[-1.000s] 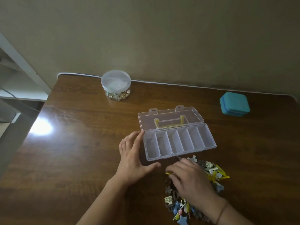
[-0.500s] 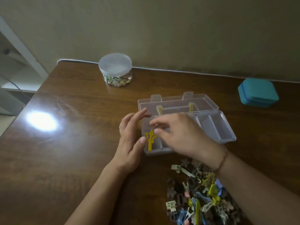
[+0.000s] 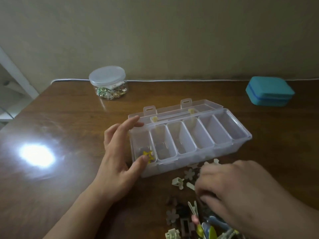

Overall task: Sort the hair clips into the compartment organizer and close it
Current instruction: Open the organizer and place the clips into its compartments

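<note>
Brown wooden table (image 3: pixel 72 118) against a plain wall, glare spot at the left. Left hand (image 3: pixel 119 157) is bracing the left end of the clear organizer (image 3: pixel 198 161), fingers straight, thumb pressing its front corner. One yellow star clip (image 3: pixel 148 155) is sitting in the leftmost compartment, lid lying open behind. Right hand (image 3: pixel 241 192), blurry, is reaching into the clip pile (image 3: pixel 186 219) at lower right, maybe pinching something, can't tell. Lidded jar (image 3: pixel 108 82) upper left, teal case (image 3: pixel 269 91) upper right.
</note>
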`<state>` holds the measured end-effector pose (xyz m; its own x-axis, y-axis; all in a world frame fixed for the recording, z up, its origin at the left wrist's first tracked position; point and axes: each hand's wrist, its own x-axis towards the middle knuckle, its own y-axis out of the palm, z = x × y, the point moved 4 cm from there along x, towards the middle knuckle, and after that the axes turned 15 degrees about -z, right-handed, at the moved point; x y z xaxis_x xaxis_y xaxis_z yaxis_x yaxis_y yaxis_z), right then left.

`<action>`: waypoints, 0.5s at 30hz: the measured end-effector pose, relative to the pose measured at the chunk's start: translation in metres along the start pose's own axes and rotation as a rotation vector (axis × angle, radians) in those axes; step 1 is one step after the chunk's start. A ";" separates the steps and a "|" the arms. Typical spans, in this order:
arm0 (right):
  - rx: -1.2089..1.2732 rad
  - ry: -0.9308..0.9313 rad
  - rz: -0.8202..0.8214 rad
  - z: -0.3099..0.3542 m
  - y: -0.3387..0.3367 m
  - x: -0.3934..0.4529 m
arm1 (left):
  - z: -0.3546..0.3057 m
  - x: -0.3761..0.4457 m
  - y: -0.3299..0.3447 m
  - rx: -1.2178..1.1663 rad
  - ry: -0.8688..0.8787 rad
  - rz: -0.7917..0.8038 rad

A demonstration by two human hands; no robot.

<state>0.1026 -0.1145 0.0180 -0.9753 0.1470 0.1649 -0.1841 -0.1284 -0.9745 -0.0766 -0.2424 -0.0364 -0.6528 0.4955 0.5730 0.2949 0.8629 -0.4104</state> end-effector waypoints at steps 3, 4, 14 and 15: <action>-0.070 0.052 0.028 -0.005 -0.001 -0.009 | -0.003 0.000 0.002 0.026 0.009 0.031; -0.098 0.082 0.012 -0.004 0.000 -0.011 | -0.004 0.001 0.002 0.041 0.024 0.037; -0.295 0.284 -0.043 0.015 0.006 -0.013 | -0.012 0.002 0.003 0.039 0.237 0.151; -0.315 0.300 -0.030 0.016 0.007 -0.012 | -0.012 0.003 0.002 0.025 0.238 0.149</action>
<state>0.1110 -0.1324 0.0116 -0.8826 0.4309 0.1879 -0.1206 0.1788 -0.9765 -0.0694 -0.2381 -0.0273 -0.4208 0.6285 0.6542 0.3563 0.7777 -0.5179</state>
